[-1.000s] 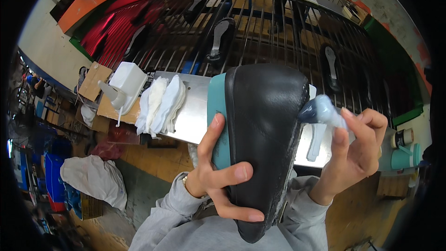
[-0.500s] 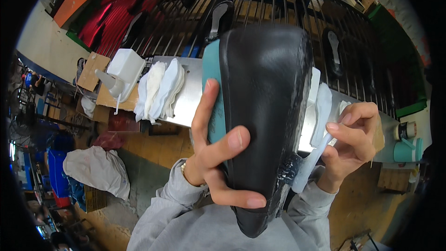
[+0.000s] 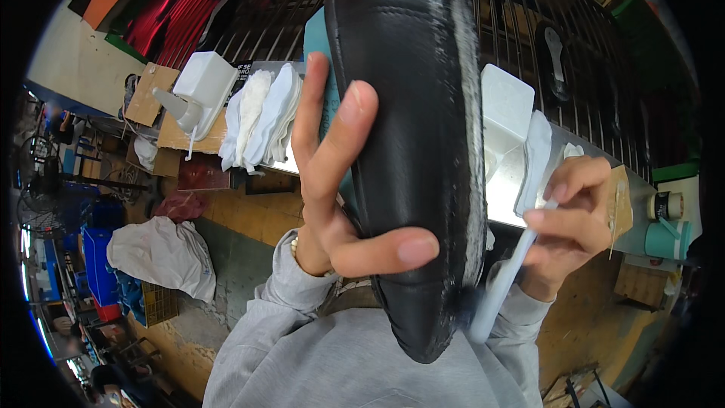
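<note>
Close in front of me is a black leather shoe upper (image 3: 411, 136), pulled over a teal shoe last (image 3: 316, 36). My left hand (image 3: 332, 174) grips it from its left side, thumb and fingers spread along the leather. A rough whitish strip (image 3: 470, 143) runs down the right edge of the upper. Between the thumb and fingers of my right hand (image 3: 570, 219) is a brush with a pale handle (image 3: 510, 276). Its dark head is blurred and lies against the lower right edge of the shoe upper. The palm of my left hand is hidden.
A white squeeze bottle (image 3: 204, 79) and folded white cloths (image 3: 260, 117) rest on the bench to the left. Right of the shoe are a white container (image 3: 506, 102) and more cloths (image 3: 535, 155). Behind runs a metal-bar rack (image 3: 521, 23) holding dark soles. A teal mug (image 3: 666, 238) stands far right.
The shoe upper has risen and turned, showing more of its whitish edge. The brush has slid down that edge toward the narrow end, its handle now more upright.
</note>
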Demonstrator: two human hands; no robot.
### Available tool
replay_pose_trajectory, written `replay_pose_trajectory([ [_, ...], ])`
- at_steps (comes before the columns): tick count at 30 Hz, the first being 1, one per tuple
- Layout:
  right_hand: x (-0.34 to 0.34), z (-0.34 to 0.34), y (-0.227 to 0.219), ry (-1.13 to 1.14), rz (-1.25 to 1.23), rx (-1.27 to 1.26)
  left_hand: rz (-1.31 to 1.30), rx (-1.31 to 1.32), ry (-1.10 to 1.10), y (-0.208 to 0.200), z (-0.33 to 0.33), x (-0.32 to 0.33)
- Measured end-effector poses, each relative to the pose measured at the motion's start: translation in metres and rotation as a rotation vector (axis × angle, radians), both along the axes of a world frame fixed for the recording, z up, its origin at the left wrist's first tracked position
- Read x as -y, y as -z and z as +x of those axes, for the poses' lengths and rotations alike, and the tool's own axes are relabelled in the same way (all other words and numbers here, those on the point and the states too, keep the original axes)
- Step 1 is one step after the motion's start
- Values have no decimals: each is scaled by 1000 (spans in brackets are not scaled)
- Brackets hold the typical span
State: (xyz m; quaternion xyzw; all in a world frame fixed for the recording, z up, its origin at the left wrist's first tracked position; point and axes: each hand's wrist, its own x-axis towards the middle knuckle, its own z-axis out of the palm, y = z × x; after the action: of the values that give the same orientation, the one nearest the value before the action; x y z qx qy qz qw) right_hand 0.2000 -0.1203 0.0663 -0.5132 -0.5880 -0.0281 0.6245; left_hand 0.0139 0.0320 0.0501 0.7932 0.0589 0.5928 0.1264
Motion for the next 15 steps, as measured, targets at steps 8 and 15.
replay_pose_trajectory([
  [8,10,-22,14,20,-74,-167,-130,118,-72,12,1,-12],
  [15,-2,-26,-4,194,-121,-70,-140,107,-72,11,2,-11],
])
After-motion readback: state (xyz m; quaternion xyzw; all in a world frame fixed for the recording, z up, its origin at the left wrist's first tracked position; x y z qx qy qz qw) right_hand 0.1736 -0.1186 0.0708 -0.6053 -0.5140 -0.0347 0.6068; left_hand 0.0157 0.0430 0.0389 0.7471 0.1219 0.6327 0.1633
